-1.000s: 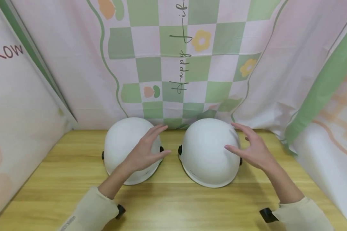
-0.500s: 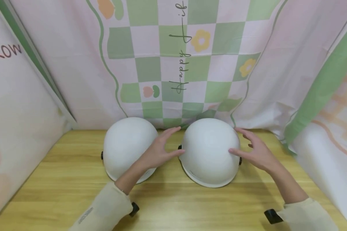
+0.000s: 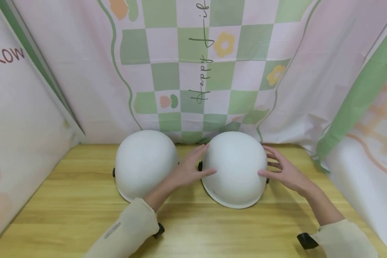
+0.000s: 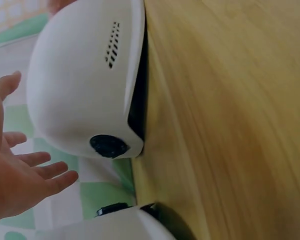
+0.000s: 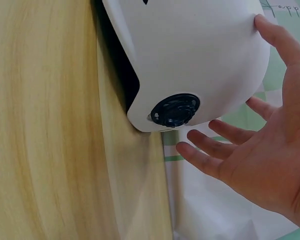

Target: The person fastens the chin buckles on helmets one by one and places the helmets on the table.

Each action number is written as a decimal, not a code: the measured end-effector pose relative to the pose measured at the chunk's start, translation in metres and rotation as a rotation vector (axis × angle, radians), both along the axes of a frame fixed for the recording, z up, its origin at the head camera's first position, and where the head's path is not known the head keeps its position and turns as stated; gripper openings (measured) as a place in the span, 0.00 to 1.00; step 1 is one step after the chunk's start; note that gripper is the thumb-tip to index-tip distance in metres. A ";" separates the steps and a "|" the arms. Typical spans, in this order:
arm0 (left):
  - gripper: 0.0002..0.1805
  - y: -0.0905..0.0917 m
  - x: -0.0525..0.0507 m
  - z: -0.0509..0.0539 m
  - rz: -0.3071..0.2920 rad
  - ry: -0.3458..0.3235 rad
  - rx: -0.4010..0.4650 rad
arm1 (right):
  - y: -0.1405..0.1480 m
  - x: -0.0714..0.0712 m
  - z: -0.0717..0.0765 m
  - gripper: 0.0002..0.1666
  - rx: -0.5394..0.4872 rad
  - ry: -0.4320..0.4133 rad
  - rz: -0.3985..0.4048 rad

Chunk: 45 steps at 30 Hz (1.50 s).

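Right helmet (image 3: 235, 172) judged light, stiff | best held by both sides | left hand (image 3: 187, 172), right hand (image 3: 286, 172): fingers apart, nothing clamped

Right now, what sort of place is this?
Likely a curtained-off indoor work booth: a wood-grain table bearing two white helmets, a green-and-white checkered curtain right behind it, and printed fabric along both sides.

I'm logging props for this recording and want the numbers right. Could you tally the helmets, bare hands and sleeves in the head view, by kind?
White helmets: 2
Bare hands: 2
Beige sleeves: 2
Total: 6
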<state>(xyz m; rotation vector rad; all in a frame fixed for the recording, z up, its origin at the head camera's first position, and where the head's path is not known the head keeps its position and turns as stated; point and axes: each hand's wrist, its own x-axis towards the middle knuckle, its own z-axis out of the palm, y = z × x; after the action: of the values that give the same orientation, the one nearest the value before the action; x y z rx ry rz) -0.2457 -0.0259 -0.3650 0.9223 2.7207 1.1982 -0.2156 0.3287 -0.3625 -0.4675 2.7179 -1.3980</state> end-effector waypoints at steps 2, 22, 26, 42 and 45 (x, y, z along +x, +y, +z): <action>0.49 0.003 -0.001 -0.002 0.001 -0.006 -0.025 | 0.001 0.000 -0.001 0.56 -0.004 -0.003 0.007; 0.50 0.012 -0.004 -0.011 0.022 0.077 -0.145 | 0.000 0.002 -0.007 0.63 0.110 0.111 -0.002; 0.51 0.012 -0.004 -0.010 0.021 0.080 -0.142 | 0.000 0.002 -0.007 0.62 0.112 0.126 -0.009; 0.57 0.010 -0.006 -0.019 0.030 -0.118 0.009 | 0.003 0.001 -0.011 0.62 0.098 0.112 0.000; 0.59 0.008 -0.005 -0.020 0.069 -0.210 0.064 | 0.003 0.002 -0.012 0.62 0.068 0.090 -0.001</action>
<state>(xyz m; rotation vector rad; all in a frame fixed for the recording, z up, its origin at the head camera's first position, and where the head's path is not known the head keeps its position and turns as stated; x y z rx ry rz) -0.2509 -0.0183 -0.3847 0.6702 2.5810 1.3183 -0.2137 0.3316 -0.3741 -0.5369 2.8256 -1.3107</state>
